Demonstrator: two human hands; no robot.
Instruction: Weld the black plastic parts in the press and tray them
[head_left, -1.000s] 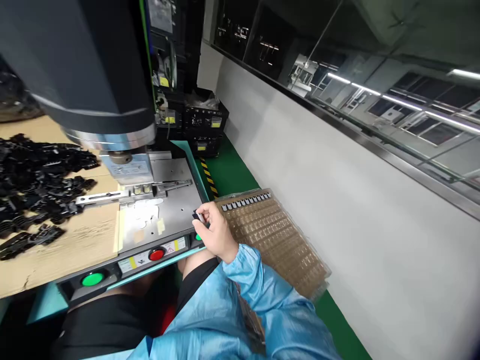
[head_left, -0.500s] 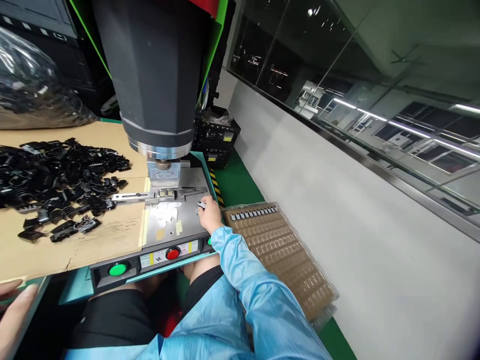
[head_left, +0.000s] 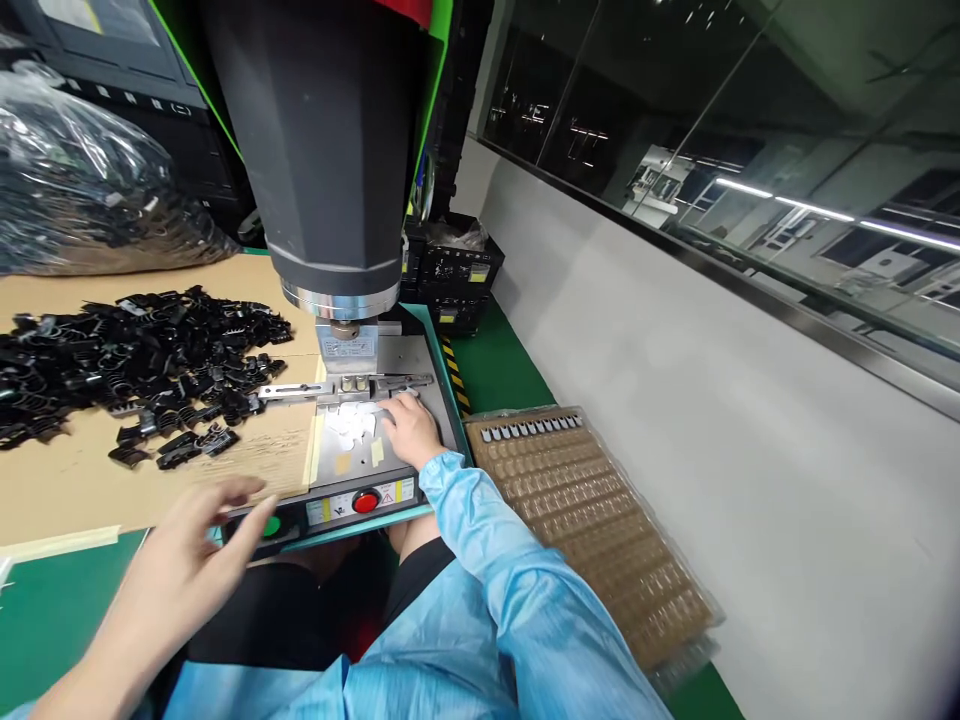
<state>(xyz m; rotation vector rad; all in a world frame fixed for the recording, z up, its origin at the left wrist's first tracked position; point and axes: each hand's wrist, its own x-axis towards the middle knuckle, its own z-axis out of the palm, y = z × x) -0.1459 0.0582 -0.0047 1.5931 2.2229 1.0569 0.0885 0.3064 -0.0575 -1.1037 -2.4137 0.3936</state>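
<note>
My left hand [head_left: 184, 565] is raised over the front left of the press, empty, with thumb and fingers apart. It partly covers a green button [head_left: 271, 526]. My right hand [head_left: 414, 432] is low over the metal base plate [head_left: 397, 358], fingers apart and reaching toward a cluster of flat white pieces [head_left: 351, 424]. A small pale piece [head_left: 410, 392] shows just past its fingertips; whether they touch it I cannot tell. Behind the white pieces is a metal fixture [head_left: 352, 386], under the dark press head [head_left: 322, 150].
Black plastic clips [head_left: 150, 350] lie heaped on the cardboard [head_left: 45, 490] at left, a clear bag [head_left: 105, 190] behind them. At right is a clear blister tray [head_left: 585, 520] with one row of grey pieces. A red button [head_left: 366, 502] is on the press front. Black crates [head_left: 457, 270] stand behind.
My left hand has come in from the lower left edge to the press front. My right hand has shifted toward the white pieces, and the small piece it pinched now shows beyond its fingers.
</note>
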